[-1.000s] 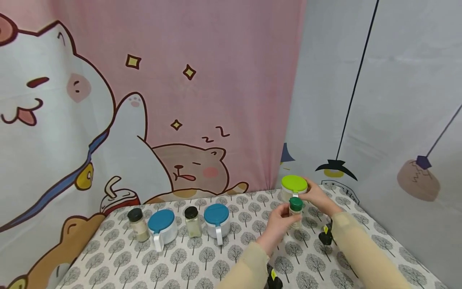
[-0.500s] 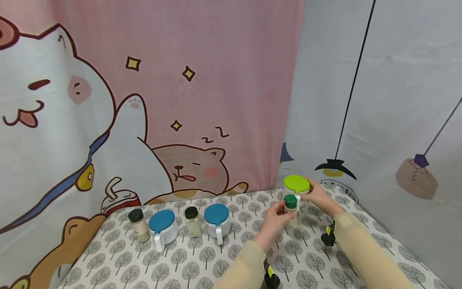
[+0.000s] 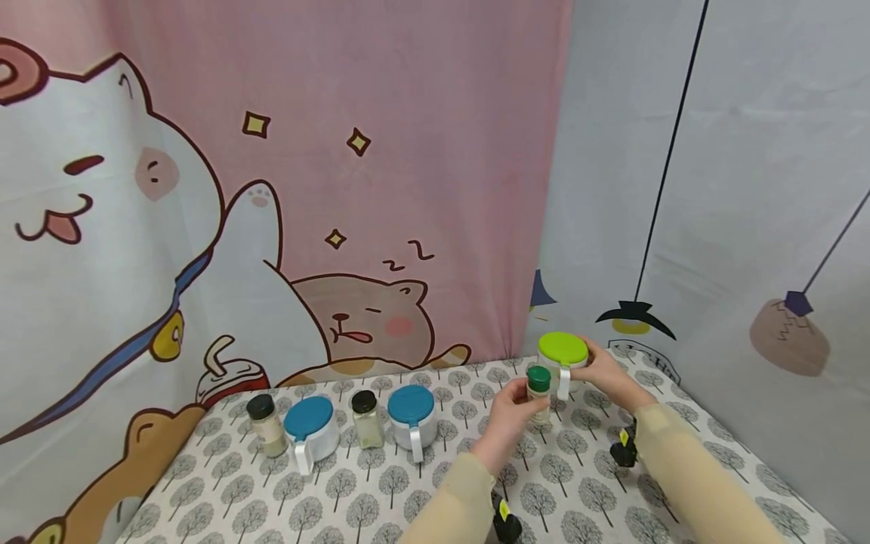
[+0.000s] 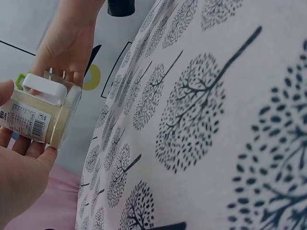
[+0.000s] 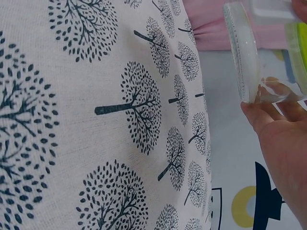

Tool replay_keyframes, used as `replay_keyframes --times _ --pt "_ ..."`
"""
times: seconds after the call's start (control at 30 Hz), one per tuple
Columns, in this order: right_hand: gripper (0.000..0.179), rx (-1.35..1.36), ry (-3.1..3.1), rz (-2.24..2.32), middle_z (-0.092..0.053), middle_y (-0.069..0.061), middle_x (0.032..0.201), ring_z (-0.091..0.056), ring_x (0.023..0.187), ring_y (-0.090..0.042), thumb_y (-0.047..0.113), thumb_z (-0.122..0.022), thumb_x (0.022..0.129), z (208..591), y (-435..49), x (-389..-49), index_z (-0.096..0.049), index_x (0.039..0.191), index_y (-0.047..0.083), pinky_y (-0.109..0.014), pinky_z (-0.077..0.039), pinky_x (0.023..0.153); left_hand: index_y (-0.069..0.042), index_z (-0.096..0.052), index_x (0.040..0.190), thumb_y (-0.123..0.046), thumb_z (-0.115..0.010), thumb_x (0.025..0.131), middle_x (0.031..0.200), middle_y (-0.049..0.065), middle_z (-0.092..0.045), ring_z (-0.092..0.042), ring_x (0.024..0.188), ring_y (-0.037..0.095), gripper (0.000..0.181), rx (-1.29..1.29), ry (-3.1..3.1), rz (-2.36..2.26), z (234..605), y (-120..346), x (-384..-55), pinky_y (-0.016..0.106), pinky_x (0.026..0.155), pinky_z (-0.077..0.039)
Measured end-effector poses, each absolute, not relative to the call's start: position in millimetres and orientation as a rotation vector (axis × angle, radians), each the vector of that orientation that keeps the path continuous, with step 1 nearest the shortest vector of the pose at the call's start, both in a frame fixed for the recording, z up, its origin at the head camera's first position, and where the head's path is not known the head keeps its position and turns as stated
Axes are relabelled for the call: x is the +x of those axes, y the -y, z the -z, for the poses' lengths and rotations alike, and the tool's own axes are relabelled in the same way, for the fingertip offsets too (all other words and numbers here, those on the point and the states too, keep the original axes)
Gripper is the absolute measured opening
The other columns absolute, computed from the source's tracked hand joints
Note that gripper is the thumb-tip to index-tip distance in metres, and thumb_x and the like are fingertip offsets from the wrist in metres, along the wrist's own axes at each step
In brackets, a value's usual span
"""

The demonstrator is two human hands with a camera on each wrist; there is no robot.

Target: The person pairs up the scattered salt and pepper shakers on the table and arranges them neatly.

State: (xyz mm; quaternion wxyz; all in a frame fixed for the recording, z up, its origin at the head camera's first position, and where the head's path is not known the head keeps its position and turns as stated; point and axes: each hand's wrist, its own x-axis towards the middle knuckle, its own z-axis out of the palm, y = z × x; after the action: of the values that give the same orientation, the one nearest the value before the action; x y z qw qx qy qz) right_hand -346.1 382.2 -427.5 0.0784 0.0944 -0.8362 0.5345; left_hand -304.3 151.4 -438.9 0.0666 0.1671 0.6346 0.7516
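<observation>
My left hand (image 3: 508,419) grips a spice jar (image 3: 540,406) with a dark green cap, its thumb and fingers on opposite sides. The jar's pale yellowish contents and a barcode label (image 4: 29,120) show in the left wrist view. To the right and slightly behind, my right hand (image 3: 608,375) holds a clear seasoning pot (image 3: 553,369) by its side. This pot has a lime green lid (image 3: 563,347) and a white handle (image 3: 564,383) facing me. White contents (image 5: 247,57) lie at its base in the right wrist view. Both containers are raised off the cloth in the wrist views.
Along the left stand a black-capped jar (image 3: 267,429), a blue-lidded pot (image 3: 318,438), another black-capped jar (image 3: 368,425) and a second blue-lidded pot (image 3: 413,423). A tree-print cloth (image 3: 381,514) covers the table. Cartoon curtains (image 3: 442,151) hang behind and at the right.
My left hand has carried the green-capped jar leftward. The lime-lidded pot in my right hand has shifted slightly right, so its handle shows more fully.
</observation>
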Motion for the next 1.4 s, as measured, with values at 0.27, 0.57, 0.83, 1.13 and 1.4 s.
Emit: replay_keyframes --times 0.27,0.57,0.83,1.13,1.4 --pt "0.089 0.28 2.512 -1.612 -0.036 -0.026 0.143 -0.042 0.125 -0.042 0.019 -0.074 0.087 429 -380 -345 -0.016 0.153 0.002 -0.057 -0.041 0.096 -0.008 -0.067 0.111 -0.004 -0.074 0.082 0.101 0.0 -0.064 -0.058 0.094 0.014 0.031 0.466 -1.944 -2.27 439 -148 -306 0.034 0.086 -0.049" --pt "0.095 0.25 2.513 -1.647 -0.031 -0.028 0.146 -0.035 0.13 -0.046 0.021 -0.076 0.085 432 -377 -344 -0.014 0.153 0.001 -0.061 -0.035 0.101 -0.009 -0.065 0.117 -0.008 -0.074 0.084 0.105 -0.001 -0.063 -0.057 0.099 0.014 0.033 0.447 -2.016 -2.23 446 -140 -311 0.036 0.087 -0.049" --pt "0.091 0.313 2.498 -1.652 -0.035 -0.027 0.144 -0.04 0.127 -0.044 0.023 -0.075 0.086 434 -374 -343 -0.017 0.153 0.003 -0.059 -0.04 0.097 -0.012 -0.065 0.118 -0.012 -0.078 0.081 0.104 -0.002 -0.064 -0.058 0.1 0.016 0.04 0.337 -2.079 -2.241 449 -134 -316 0.039 0.088 -0.049" --pt "0.089 0.294 2.527 -1.641 -0.038 -0.025 0.142 -0.042 0.125 -0.043 0.021 -0.075 0.086 439 -365 -344 -0.019 0.153 0.005 -0.056 -0.041 0.096 -0.011 -0.062 0.125 -0.019 -0.077 0.084 0.111 0.0 -0.063 -0.057 0.108 0.02 0.045 0.348 -2.1 -2.198 451 -122 -318 0.043 0.092 -0.047" --pt "0.094 0.328 2.509 -1.703 -0.032 -0.029 0.145 -0.038 0.128 -0.046 0.017 -0.075 0.085 440 -362 -345 -0.012 0.154 0.001 -0.057 -0.041 0.098 -0.006 -0.062 0.124 -0.014 -0.075 0.085 0.111 0.001 -0.062 -0.057 0.106 0.018 0.042 0.354 -2.099 -2.214 450 -115 -320 0.04 0.091 -0.047"
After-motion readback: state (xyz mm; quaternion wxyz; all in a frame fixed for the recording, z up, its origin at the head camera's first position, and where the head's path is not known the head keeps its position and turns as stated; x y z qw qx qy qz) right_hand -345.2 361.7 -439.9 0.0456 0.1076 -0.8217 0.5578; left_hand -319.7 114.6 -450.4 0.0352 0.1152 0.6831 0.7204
